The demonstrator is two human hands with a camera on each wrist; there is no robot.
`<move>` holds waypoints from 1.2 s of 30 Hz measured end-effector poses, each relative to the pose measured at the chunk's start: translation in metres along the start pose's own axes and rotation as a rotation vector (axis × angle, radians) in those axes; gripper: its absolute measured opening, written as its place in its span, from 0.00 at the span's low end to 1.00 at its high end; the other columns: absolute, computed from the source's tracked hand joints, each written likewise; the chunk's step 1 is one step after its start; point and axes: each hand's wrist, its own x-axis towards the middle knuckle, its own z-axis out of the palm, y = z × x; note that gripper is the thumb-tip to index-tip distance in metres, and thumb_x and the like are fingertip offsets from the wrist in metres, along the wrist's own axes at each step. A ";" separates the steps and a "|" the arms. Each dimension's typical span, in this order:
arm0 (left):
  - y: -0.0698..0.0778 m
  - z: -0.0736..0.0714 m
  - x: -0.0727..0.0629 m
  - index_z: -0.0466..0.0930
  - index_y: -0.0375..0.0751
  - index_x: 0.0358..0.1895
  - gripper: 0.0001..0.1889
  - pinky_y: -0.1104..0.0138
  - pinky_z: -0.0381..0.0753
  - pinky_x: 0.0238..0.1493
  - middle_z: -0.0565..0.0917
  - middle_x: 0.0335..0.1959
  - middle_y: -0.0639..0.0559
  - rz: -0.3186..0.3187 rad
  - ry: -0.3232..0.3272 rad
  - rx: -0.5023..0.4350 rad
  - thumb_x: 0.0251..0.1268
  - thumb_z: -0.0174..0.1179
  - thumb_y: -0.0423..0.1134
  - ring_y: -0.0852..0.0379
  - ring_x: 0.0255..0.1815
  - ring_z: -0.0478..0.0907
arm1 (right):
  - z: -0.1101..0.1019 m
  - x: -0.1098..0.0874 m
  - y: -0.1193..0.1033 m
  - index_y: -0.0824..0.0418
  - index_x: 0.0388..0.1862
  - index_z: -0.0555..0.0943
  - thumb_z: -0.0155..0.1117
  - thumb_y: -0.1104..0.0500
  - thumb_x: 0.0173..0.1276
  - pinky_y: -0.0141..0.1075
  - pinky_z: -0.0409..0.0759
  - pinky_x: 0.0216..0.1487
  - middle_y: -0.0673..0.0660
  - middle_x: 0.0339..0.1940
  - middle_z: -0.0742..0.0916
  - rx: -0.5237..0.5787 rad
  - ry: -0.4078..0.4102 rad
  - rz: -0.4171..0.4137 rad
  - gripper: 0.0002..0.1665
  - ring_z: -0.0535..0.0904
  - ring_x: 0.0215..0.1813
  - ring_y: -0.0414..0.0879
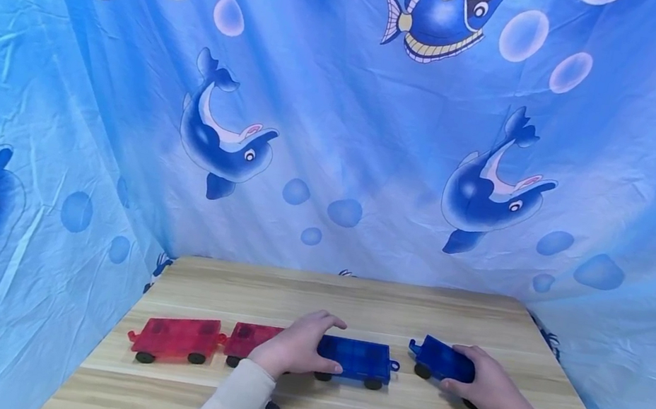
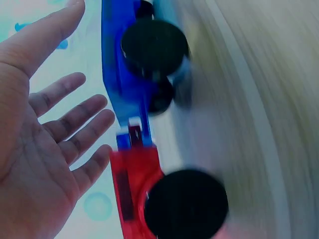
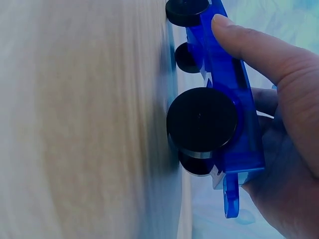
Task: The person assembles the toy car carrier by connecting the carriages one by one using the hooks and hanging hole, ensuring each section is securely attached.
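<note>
A translucent blue toy train car (image 1: 441, 360) sits at the right, its hook pointing left. My right hand (image 1: 486, 382) grips that car with thumb and fingers on opposite sides, as the right wrist view also shows. Further left stands a second blue car (image 1: 356, 359), with its ring toward the held car and a gap between them. My left hand (image 1: 301, 345) hovers over its left end, fingers spread and holding nothing. In the left wrist view this blue car's coupling meets that of a red car (image 2: 134, 189). The red car is partly hidden by my left hand in the head view.
Another red car (image 1: 178, 338) is hooked on at the left end of the row. All cars have black wheels on a wooden table (image 1: 350, 308). A blue curtain (image 1: 340, 128) with dolphins and fish surrounds the table at the back and sides.
</note>
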 end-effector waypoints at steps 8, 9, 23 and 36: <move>0.016 0.016 0.012 0.75 0.53 0.71 0.40 0.52 0.77 0.67 0.76 0.68 0.57 0.047 -0.011 0.055 0.57 0.78 0.60 0.52 0.69 0.73 | 0.001 -0.001 -0.006 0.65 0.75 0.73 0.80 0.37 0.60 0.68 0.76 0.61 0.71 0.69 0.78 0.030 -0.015 -0.013 0.53 0.75 0.66 0.72; 0.018 0.018 0.013 0.75 0.54 0.71 0.40 0.53 0.78 0.67 0.77 0.67 0.58 0.048 -0.011 0.063 0.57 0.78 0.61 0.53 0.68 0.74 | 0.001 -0.001 -0.007 0.66 0.75 0.73 0.80 0.37 0.60 0.68 0.76 0.61 0.72 0.69 0.78 0.030 -0.018 -0.016 0.53 0.75 0.67 0.72; 0.028 0.039 0.020 0.73 0.54 0.75 0.42 0.53 0.78 0.67 0.78 0.69 0.54 0.029 -0.030 0.177 0.57 0.79 0.58 0.52 0.68 0.75 | 0.004 0.000 -0.006 0.63 0.74 0.74 0.81 0.38 0.59 0.67 0.75 0.63 0.68 0.67 0.80 0.017 -0.005 -0.044 0.52 0.76 0.67 0.69; 0.027 0.038 0.019 0.73 0.61 0.75 0.39 0.50 0.78 0.66 0.76 0.69 0.53 0.000 -0.027 0.098 0.60 0.77 0.56 0.50 0.70 0.73 | 0.004 0.000 -0.003 0.60 0.73 0.77 0.83 0.38 0.57 0.66 0.76 0.63 0.64 0.66 0.81 0.025 0.001 -0.062 0.50 0.77 0.67 0.67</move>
